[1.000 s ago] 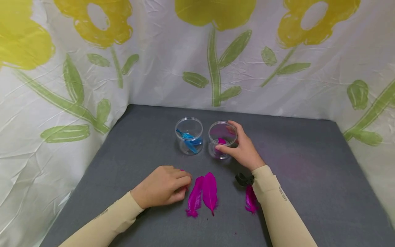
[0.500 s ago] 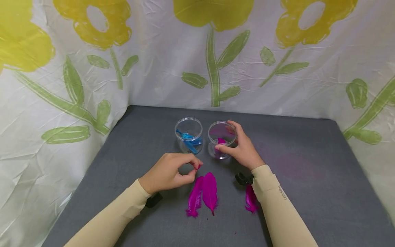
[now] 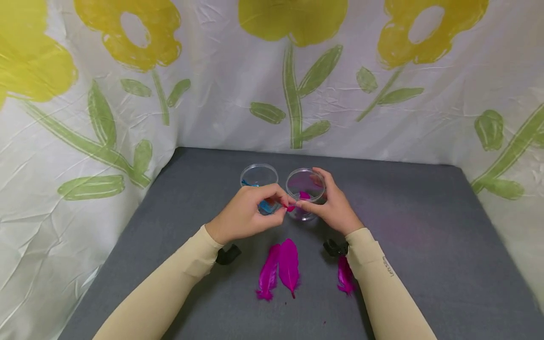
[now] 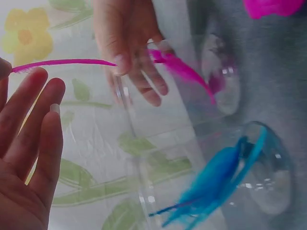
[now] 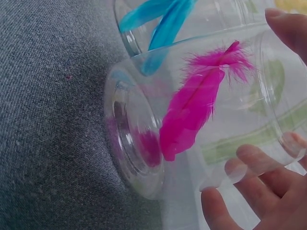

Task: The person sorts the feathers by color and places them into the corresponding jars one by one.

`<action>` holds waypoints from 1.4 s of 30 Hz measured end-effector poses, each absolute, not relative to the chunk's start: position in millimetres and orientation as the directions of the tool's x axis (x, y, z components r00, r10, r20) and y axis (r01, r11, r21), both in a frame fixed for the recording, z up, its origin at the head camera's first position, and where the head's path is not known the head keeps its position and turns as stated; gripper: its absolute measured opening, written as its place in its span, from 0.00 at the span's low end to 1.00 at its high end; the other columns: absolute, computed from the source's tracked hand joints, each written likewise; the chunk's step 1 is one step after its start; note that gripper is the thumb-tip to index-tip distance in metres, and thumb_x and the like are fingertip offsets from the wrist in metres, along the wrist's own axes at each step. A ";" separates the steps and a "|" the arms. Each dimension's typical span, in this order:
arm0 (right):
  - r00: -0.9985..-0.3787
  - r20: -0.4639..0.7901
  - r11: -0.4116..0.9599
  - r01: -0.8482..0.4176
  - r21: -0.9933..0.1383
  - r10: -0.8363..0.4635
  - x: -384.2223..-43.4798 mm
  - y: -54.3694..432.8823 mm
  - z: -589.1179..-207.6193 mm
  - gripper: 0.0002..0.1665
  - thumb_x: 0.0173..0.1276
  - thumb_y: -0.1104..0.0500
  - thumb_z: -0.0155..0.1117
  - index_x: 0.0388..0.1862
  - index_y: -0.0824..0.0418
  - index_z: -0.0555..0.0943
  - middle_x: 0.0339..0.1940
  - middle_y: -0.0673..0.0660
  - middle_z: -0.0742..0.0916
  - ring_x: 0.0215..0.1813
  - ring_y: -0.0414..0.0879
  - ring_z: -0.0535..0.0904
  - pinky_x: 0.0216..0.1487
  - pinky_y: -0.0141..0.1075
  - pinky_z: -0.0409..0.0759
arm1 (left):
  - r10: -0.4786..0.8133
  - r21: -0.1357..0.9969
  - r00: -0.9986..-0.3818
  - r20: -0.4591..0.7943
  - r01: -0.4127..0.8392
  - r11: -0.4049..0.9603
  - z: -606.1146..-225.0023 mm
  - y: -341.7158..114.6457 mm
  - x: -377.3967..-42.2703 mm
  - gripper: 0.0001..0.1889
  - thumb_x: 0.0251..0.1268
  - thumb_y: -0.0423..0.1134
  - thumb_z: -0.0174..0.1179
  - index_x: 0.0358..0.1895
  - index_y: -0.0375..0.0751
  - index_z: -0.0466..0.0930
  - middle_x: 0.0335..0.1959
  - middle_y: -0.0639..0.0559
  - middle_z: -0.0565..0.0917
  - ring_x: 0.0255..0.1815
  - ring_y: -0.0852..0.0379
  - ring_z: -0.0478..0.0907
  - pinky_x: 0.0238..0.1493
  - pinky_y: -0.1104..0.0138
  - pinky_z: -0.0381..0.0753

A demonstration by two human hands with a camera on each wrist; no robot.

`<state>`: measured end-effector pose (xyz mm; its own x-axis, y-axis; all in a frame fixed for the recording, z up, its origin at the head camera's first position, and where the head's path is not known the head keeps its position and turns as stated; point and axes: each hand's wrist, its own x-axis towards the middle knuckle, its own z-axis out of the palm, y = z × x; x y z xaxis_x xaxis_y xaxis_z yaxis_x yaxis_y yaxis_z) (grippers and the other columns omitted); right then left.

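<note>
My left hand [image 3: 250, 215] pinches a magenta feather [image 4: 62, 62] by one end. In the left wrist view the feather is seen edge-on, its far tip at the right thumb. My right hand [image 3: 335, 208] holds a clear plastic jar [image 3: 304, 182] by its upper side, thumb in front and fingers behind. Inside that jar stands a magenta feather [image 5: 192, 110], leaning on the wall. To its left, a second clear jar [image 3: 259, 166] holds blue feathers [image 4: 218, 175]; in the head view my left hand partly covers it.
Two magenta feathers [image 3: 278, 269] lie side by side on the grey table [image 3: 425, 245] in front of the jars. Another magenta feather [image 3: 346, 276] lies partly under my right forearm. A white curtain [image 3: 221, 94] printed with flowers hangs behind the table.
My left hand has risen from the table left of the loose feathers and moved right and away to the right jar, carrying the pinched feather. My right hand keeps its hold.
</note>
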<state>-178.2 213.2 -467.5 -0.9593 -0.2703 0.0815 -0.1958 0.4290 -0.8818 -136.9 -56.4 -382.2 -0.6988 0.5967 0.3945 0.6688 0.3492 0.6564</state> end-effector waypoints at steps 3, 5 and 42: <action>-0.959 0.083 0.433 -0.198 -0.879 -0.272 -179.0 213.3 -467.1 0.62 0.65 0.32 0.79 0.88 0.39 0.52 0.86 0.52 0.71 0.86 0.52 0.67 0.76 0.60 0.74 | 0.579 0.667 -0.702 0.415 0.667 0.331 -373.8 -52.4 -142.2 0.07 0.71 0.36 0.68 0.47 0.50 0.86 0.45 0.60 0.92 0.40 0.67 0.85 0.47 0.63 0.90; -0.959 0.084 0.435 -0.200 -0.878 -0.271 -179.3 213.1 -466.5 0.63 0.65 0.32 0.79 0.88 0.39 0.53 0.85 0.52 0.71 0.85 0.53 0.67 0.75 0.60 0.75 | 0.562 0.665 -0.704 0.435 0.672 0.326 -368.5 -50.1 -146.3 0.06 0.71 0.37 0.68 0.48 0.49 0.87 0.46 0.59 0.92 0.44 0.67 0.87 0.50 0.62 0.90; -0.960 0.061 0.415 -0.174 -0.893 -0.272 -177.4 214.8 -465.8 0.62 0.64 0.32 0.80 0.87 0.34 0.52 0.86 0.51 0.71 0.85 0.52 0.68 0.76 0.61 0.75 | 0.567 0.633 -0.750 0.339 0.628 0.452 -385.7 -29.0 -184.5 0.06 0.73 0.38 0.68 0.49 0.51 0.86 0.46 0.62 0.91 0.50 0.64 0.88 0.55 0.60 0.90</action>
